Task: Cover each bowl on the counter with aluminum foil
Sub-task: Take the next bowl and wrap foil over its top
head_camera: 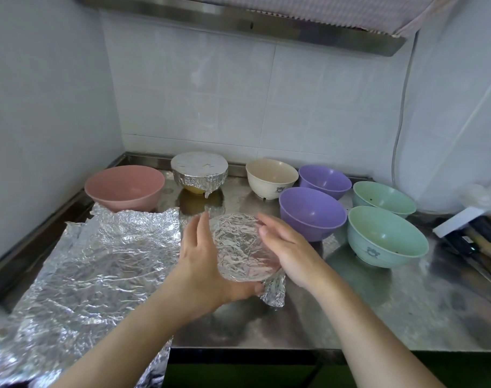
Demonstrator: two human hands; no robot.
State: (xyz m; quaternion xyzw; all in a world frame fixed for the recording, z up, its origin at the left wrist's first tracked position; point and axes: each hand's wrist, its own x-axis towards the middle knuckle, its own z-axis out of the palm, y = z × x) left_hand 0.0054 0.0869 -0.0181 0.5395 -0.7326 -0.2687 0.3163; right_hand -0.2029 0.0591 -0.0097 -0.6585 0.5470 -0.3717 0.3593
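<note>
A foil-covered bowl (240, 247) stands at the middle of the steel counter (378, 317). My left hand (202, 264) cups its left side, fingers straight against the foil, thumb under the near edge. My right hand (283, 247) presses its right side with straight fingers. A loose foil corner (275, 292) sticks out at the front. Another foil-covered bowl (199, 170) sits at the back. Uncovered are a pink bowl (125, 187), a cream bowl (270, 177), two purple bowls (313, 212) (325, 182) and two green bowls (387, 236) (384, 197).
A large crumpled sheet of aluminum foil (93, 270) lies over the counter's left front part and hangs past the edge. Dark utensils and a white box (462, 236) lie at the far right. Tiled walls close the back and left.
</note>
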